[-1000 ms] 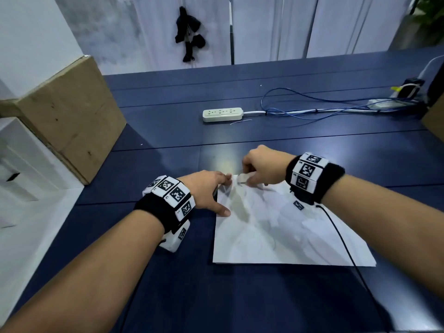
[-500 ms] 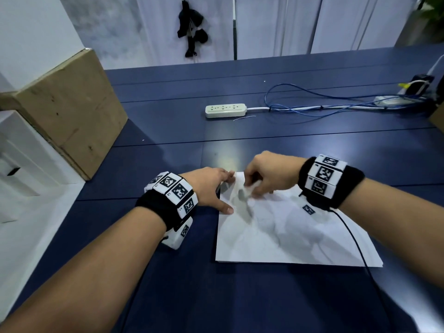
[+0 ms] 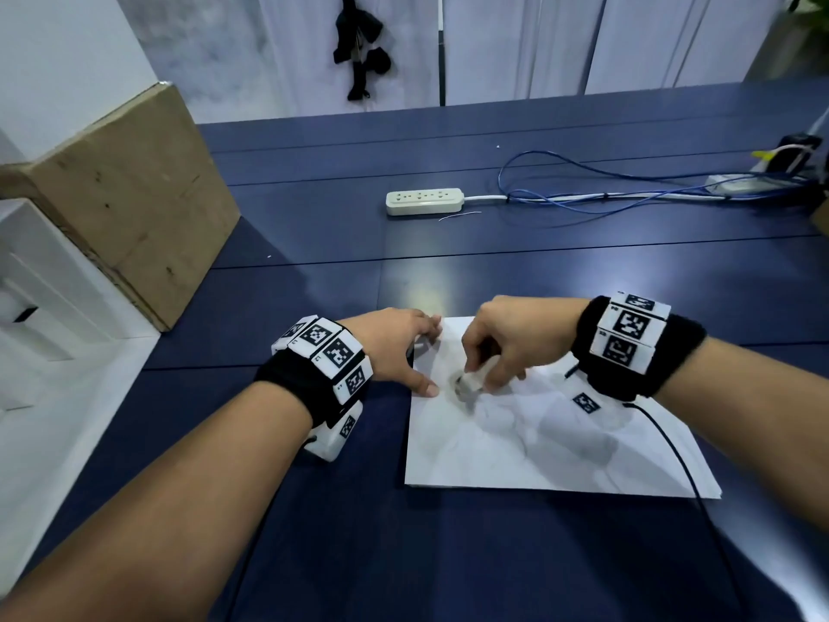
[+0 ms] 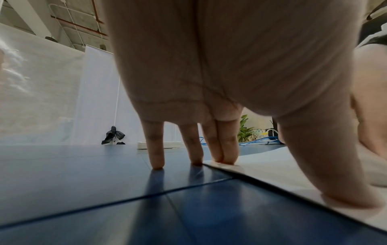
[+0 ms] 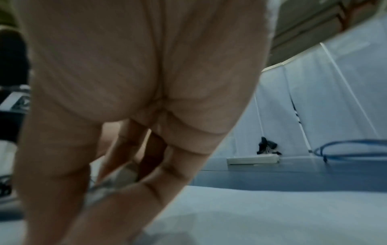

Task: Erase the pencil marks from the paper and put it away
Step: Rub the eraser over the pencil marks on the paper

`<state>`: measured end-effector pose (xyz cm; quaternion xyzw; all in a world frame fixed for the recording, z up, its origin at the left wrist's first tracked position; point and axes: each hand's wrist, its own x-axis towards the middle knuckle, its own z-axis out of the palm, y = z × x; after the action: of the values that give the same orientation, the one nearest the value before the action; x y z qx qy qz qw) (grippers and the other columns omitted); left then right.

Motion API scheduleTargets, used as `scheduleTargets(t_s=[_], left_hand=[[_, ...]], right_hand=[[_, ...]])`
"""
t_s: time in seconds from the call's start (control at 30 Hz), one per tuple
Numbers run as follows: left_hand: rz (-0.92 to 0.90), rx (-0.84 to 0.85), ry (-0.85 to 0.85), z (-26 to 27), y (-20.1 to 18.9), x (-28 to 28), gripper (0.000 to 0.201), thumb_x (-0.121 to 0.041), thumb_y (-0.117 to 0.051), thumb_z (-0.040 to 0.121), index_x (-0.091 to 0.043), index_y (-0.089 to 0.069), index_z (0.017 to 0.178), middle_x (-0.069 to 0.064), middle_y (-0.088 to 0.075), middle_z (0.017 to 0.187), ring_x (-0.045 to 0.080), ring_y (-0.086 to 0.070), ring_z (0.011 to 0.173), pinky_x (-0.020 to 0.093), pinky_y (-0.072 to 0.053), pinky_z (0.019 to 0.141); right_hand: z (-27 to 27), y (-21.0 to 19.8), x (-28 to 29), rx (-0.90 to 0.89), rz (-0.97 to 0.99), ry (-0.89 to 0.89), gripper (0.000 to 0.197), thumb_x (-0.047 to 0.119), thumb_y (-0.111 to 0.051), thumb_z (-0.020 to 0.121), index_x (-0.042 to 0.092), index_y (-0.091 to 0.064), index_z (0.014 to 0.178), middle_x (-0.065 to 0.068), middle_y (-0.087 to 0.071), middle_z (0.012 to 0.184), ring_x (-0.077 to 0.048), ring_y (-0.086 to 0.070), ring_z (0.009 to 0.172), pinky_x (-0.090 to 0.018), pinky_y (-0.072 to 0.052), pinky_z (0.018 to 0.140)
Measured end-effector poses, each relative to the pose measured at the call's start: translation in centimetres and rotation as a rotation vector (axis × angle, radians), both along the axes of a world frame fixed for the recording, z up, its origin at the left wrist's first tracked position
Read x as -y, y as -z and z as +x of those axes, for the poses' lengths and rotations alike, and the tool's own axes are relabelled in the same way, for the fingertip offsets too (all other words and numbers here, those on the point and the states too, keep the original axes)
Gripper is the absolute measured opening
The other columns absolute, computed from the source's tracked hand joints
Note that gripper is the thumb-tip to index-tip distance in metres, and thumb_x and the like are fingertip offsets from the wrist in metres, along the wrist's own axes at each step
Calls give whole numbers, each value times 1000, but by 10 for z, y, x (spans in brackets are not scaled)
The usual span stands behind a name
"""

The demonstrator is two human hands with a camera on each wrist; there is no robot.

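A white sheet of paper (image 3: 538,451) with faint grey pencil marks lies flat on the dark blue table (image 3: 583,262). My left hand (image 3: 394,347) presses its straight fingers (image 4: 224,149) and thumb on the sheet's far left corner and left edge (image 4: 272,172), holding it down. My right hand (image 3: 507,347) pinches a small white eraser (image 3: 469,382) and rubs it on the paper near the left edge, over a grey smudge. In the right wrist view the eraser (image 5: 104,187) shows blurred between the curled fingers (image 5: 167,174).
A cardboard box (image 3: 130,190) stands at the left, with a white shelf unit (image 3: 40,307) in front of it. A white power strip (image 3: 424,201) and blue cables (image 3: 628,190) lie across the back of the table. A thin black wire (image 3: 682,469) trails from my right wrist over the paper.
My right hand has slid the eraser from the sheet's top edge down towards me along the left side. The left hand stays pressed on the corner.
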<state>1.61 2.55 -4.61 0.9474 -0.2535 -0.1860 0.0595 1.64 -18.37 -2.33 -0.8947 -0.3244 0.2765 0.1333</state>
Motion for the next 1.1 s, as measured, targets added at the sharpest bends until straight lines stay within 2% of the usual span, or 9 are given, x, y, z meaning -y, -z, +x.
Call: scheduleTargets(t_s=[0.1,0.2,0.43,0.57,0.63,0.7,0.87,0.97,1.1], left_hand=[[12,2,0,0,-1,1,87,-59,-77,69,-19,-45,140,-9,-44,142,15,-49,125,26,-37,104],[24,5,-11,0,-1,2,83,-61,-77,68,-20,-48,135,-9,-48,135,16,-52,117,24,-39,95],[7,3,-1,1,-1,1,87,-58,-78,71,-19,-44,141,-10,-41,146,13,-45,128,19,-30,98],[28,6,2,0,-3,2,87,-60,-77,69,-18,-46,138,-8,-44,141,16,-49,124,25,-37,102],[32,9,-2,0,-3,3,85,-60,-77,70,-17,-47,138,-8,-44,142,16,-49,124,24,-36,101],[26,14,-2,0,-3,3,86,-59,-77,69,-17,-47,138,-7,-44,142,16,-49,124,24,-36,101],[-2,9,0,0,-1,1,84,-55,-78,71,-17,-46,139,-7,-44,143,14,-46,128,20,-31,100],[5,6,4,0,-2,2,90,-59,-78,69,-17,-43,142,-7,-44,143,15,-46,128,24,-34,104],[20,8,-3,0,-3,3,84,-60,-77,69,-18,-48,136,-7,-45,141,17,-49,125,24,-35,101]], right_hand=[[16,-2,-3,147,21,80,16,21,-79,75,21,-68,86,12,-62,61,-15,-65,50,-28,-56,58],[30,-5,-2,252,39,180,14,23,-76,76,25,-63,80,13,-61,67,-18,-69,54,-30,-57,58],[-2,4,2,-1,13,-1,19,22,-81,74,19,-72,89,16,-62,56,-10,-57,44,-32,-56,58],[23,-1,-3,197,31,122,14,24,-78,77,24,-68,87,10,-62,67,-10,-60,48,-33,-59,60],[32,-1,-3,273,40,204,14,24,-76,78,25,-63,82,3,-63,77,-13,-61,52,-35,-59,60],[30,2,-1,307,32,191,13,24,-75,77,24,-63,82,4,-63,76,-10,-58,53,-32,-56,59],[0,0,3,-6,18,14,16,18,-80,73,18,-71,86,12,-64,56,-12,-61,45,-28,-55,59],[15,-1,-1,119,12,63,15,20,-81,74,21,-68,82,9,-64,62,-14,-63,47,-28,-56,58],[29,-2,-1,288,36,171,18,21,-76,78,25,-59,76,5,-62,72,-19,-65,54,-35,-59,60]])
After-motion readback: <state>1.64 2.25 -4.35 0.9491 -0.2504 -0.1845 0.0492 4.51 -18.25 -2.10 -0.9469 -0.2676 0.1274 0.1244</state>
